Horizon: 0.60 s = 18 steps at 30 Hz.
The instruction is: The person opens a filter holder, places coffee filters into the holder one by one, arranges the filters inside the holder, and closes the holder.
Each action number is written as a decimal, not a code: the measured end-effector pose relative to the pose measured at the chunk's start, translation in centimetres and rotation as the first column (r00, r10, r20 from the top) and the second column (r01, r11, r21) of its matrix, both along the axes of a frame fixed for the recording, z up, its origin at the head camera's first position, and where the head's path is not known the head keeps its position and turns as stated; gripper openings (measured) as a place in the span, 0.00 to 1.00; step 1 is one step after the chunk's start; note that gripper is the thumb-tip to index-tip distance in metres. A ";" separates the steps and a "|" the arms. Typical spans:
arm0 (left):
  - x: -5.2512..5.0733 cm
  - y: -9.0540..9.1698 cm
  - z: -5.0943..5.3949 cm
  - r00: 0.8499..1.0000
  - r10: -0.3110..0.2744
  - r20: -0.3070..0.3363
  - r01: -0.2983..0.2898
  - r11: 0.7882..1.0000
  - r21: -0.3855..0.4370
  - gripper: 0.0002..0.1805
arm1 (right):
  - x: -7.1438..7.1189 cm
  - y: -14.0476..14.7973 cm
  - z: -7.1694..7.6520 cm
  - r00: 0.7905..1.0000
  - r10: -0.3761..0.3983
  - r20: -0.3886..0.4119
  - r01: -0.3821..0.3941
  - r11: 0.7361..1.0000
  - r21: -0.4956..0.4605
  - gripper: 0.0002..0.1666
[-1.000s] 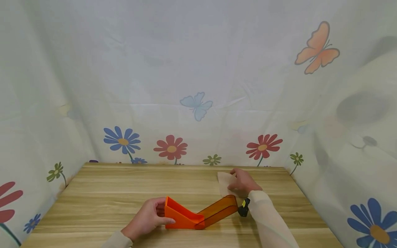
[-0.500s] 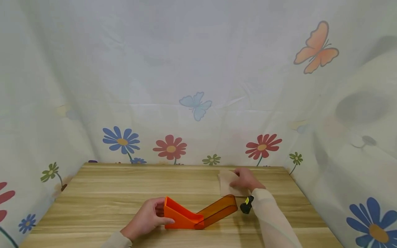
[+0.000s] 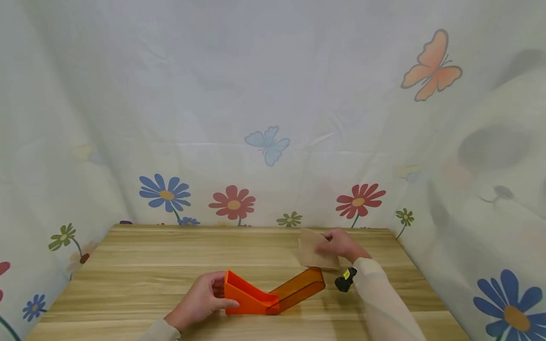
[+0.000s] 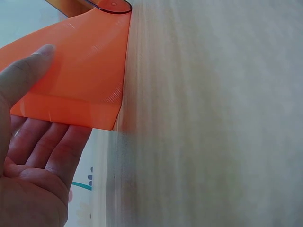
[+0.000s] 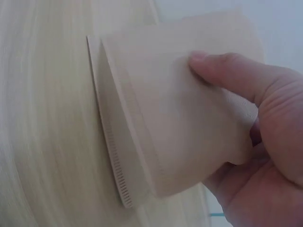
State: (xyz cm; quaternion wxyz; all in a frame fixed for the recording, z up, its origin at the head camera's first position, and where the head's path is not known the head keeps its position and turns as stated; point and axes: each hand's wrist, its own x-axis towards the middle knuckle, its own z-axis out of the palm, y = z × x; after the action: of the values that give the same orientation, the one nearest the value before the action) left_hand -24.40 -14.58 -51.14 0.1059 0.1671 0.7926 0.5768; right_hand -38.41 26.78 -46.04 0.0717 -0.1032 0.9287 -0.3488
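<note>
On the wooden table stands an orange plastic coffee filter holder (image 3: 245,299) whose see-through amber lid (image 3: 300,286) is swung out to the right. My left hand (image 3: 200,302) grips the holder's left end, with the thumb on the near face and the other fingers round the end. Farther back on the right, my right hand (image 3: 341,245) pinches a brown paper coffee filter (image 5: 175,104) between thumb and fingers. The right wrist view shows a second filter layer (image 5: 113,163) with a crimped edge lying beneath, partly hidden. How many filters there are, I cannot tell.
A small black device (image 3: 344,280) with a yellow label sits by the right wrist. The wooden table (image 3: 192,251) ends against a pale curtain (image 3: 204,94) printed with flowers and butterflies.
My right hand has moved slightly to the right, and the coffee filter it pinches has tilted up from the layer below. My left hand and the holder have stayed in place.
</note>
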 end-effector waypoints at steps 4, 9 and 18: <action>0.0 0.0 0.0 1.000 -0.004 -0.002 0.004 1.000 0.001 0.30 | 0.1 -0.2 0.6 0.999 0.036 -0.005 -0.037 0.999 -0.033 0.22; 0.0 -0.2 0.0 1.000 -0.007 -0.002 0.007 1.000 0.006 0.30 | 0.3 -0.6 1.1 0.997 0.072 -0.034 -0.073 0.997 -0.029 0.27; 0.0 0.0 0.1 1.000 -0.005 0.004 0.005 1.000 -0.005 0.31 | 1.6 -1.5 2.9 0.989 0.124 -0.080 -0.127 0.991 -0.038 0.21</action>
State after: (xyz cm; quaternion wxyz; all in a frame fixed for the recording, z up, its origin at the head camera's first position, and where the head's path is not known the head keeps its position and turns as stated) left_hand -24.40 -14.61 -51.09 0.1093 0.1676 0.7935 0.5748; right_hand -36.83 25.25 -43.12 0.0552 -0.1765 0.9148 -0.3591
